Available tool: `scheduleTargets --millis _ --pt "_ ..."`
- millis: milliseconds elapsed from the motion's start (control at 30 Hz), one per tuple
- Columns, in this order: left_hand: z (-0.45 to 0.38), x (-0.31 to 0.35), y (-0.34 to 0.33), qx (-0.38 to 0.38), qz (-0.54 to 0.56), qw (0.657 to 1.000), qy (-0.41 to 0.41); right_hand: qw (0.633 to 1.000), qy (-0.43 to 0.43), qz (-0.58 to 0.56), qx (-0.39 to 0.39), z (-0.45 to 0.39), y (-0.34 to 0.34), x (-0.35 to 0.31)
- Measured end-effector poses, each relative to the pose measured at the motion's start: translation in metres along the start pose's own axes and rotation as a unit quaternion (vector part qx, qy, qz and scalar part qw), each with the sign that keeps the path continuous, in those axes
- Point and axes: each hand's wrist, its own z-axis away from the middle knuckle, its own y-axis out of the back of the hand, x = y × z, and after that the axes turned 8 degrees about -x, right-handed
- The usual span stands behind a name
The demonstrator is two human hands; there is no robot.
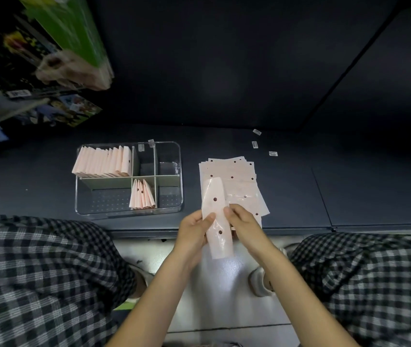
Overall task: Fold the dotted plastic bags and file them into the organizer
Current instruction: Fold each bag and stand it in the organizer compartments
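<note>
The dark desk (224,146) carries my clear organizer (128,180) and a stack of flat dotted bags (234,182). Above its near edge, my left hand (194,232) and right hand (243,225) pinch a folded dotted bag (217,219), grip closed on its sides.

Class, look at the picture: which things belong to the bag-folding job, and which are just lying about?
Belong to the job: folded strip held by left hand and right hand; flat bag stack; organizer; filed bags.

Lying about: small labels; green package.
</note>
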Motion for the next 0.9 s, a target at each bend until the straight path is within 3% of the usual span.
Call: scheduleTargets --millis 267,433,633,900 --pt "0.003 0.001 -0.004 -0.057 -0.015 0.998 0.017 0.994 0.036 0.097 -0.029 0.007 -0.005 -0.010" --pt "0.004 0.010 -0.001 -0.055 -0.107 0.993 -0.006 0.999 0.020 0.028 -0.003 0.009 0.006 -0.012" --pt "0.004 0.024 0.003 -0.007 -0.112 0.993 -0.032 0.999 0.034 -0.036 -0.014 0.009 0.021 -0.012" --pt "0.004 0.036 0.002 -0.037 -0.082 0.995 -0.041 0.992 0.099 -0.069 -0.023 0.016 0.028 -0.021"
